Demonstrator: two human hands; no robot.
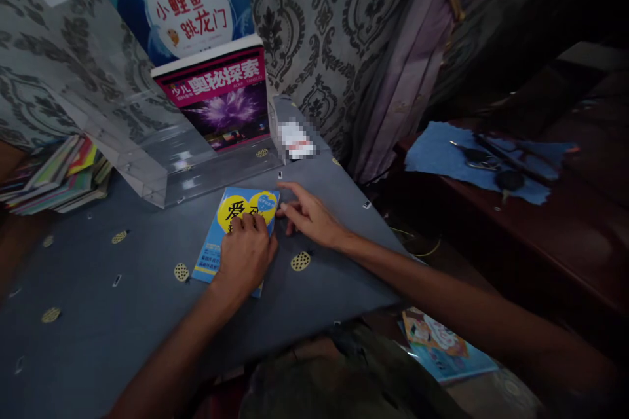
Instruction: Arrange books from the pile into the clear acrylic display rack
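A small blue book (209, 245) with a yellow heart and black characters on its cover lies flat on the cloth-covered table. My left hand (246, 252) rests on its cover, fingers bent and close together, with the thumb by the right edge. Part of the cover is hidden under this hand. To the right of the book is my right hand (312, 215), index finger stretched out and thumb apart. Its fingertips are at the book's upper right edge; whether they touch it I cannot tell.
Behind the book stands a clear acrylic rack (157, 186) holding a purple-and-pink book (221, 105) and a larger blue book (122, 0). Several stacked books (63, 177) lie at left. On the right, a blue cloth (437, 154) bears keys and dark items. A picture book (442, 347) lies below the table edge.
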